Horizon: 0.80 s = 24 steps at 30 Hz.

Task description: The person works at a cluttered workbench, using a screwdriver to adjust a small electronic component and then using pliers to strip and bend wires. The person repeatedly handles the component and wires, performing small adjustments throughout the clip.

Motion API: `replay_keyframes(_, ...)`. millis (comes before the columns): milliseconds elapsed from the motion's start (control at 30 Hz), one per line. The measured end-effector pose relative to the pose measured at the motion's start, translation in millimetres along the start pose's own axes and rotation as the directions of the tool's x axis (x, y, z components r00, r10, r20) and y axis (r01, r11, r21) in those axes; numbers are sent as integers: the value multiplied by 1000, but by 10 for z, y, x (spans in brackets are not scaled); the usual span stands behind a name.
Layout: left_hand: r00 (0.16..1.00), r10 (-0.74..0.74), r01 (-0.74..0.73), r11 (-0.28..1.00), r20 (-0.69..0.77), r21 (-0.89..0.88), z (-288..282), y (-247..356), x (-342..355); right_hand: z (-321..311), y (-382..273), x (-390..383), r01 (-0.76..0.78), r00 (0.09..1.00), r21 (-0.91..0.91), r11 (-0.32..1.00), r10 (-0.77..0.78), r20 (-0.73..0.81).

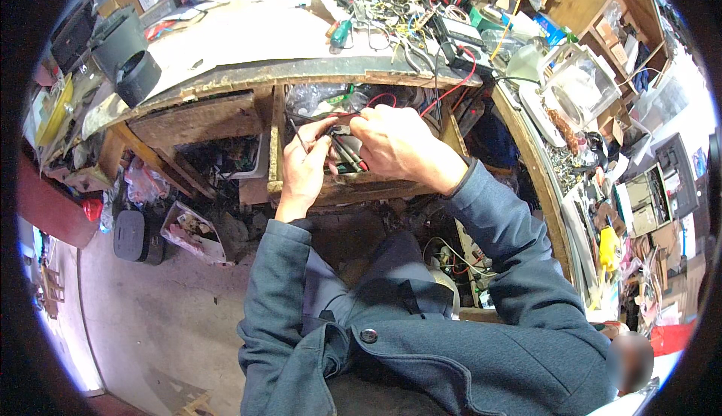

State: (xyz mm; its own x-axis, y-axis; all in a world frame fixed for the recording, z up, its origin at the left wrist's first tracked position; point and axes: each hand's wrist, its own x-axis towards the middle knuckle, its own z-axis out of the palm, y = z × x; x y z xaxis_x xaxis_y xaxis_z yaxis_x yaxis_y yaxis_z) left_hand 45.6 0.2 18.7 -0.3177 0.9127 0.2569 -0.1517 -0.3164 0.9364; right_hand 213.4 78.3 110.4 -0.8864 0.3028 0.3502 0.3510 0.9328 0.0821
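Both my hands are over an open wooden drawer under the bench. My left hand is closed, fingers curled, with a thin dark rod sticking out past its thumb side. My right hand is closed right beside it, back upward, its fingertips hidden. Several thin dark sticks, one with a red end, show between the hands; whether they are held or lie in the drawer I cannot tell. A red wire curves up behind my right hand. Clear plastic bags lie at the drawer's back.
On the bench lie a green-handled screwdriver, pliers and a tangle of wires. A black meter-like box has leads running off it. Grey cylinders stand left. A cluttered side bench is right; a box sits on the floor.
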Motion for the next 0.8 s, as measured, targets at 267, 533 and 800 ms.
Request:
replay_keyframes(267, 999, -46, 46, 999, 4, -15, 9, -11, 32, 90, 8, -17, -35, 998, 30, 999, 36, -43)
replay_keyframes(533, 997, -75, 75, 995, 2, -65, 48, 15, 46, 110, 62, 31, -61, 997, 18, 998, 60, 54)
replay_keyframes(800, 990, -142, 143, 988, 24, -63, -6, -12, 70, 152, 16, -15, -114, 993, 25, 993, 114, -3)
